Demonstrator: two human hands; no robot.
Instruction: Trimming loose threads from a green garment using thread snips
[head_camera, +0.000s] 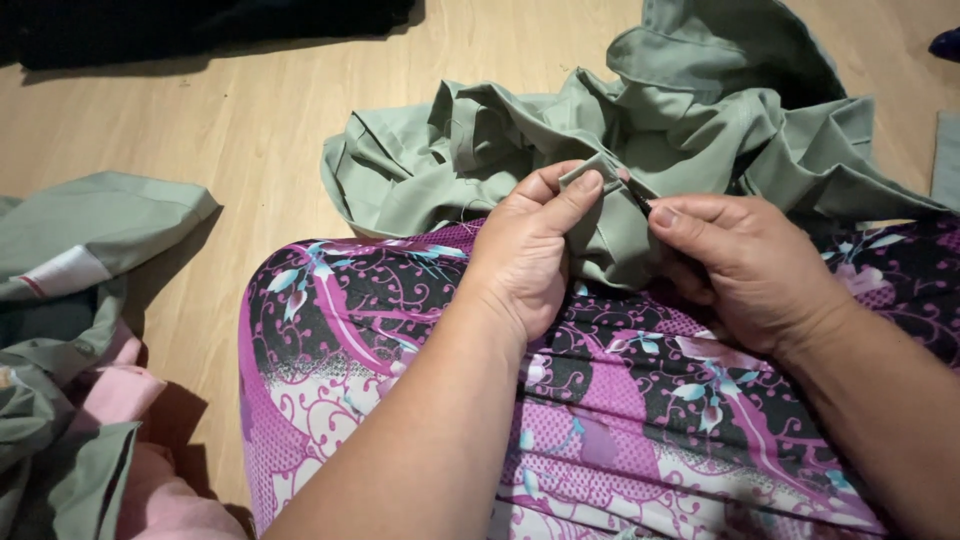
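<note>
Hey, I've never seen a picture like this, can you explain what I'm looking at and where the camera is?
The one picture comes from a camera worn on a person's head, looking down at their own bare hands; there is no machine. The left hand pinches a folded edge of the green garment between thumb and fingers. The right hand holds the cloth beside it, with something small and dark at its fingertips that I cannot make out. The garment lies over a lap in purple patterned fabric and onto the wooden floor. More cloth lies at the left.

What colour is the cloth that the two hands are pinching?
Pale sage-green plain woven cloth, with no print, seen in the head view.
</note>
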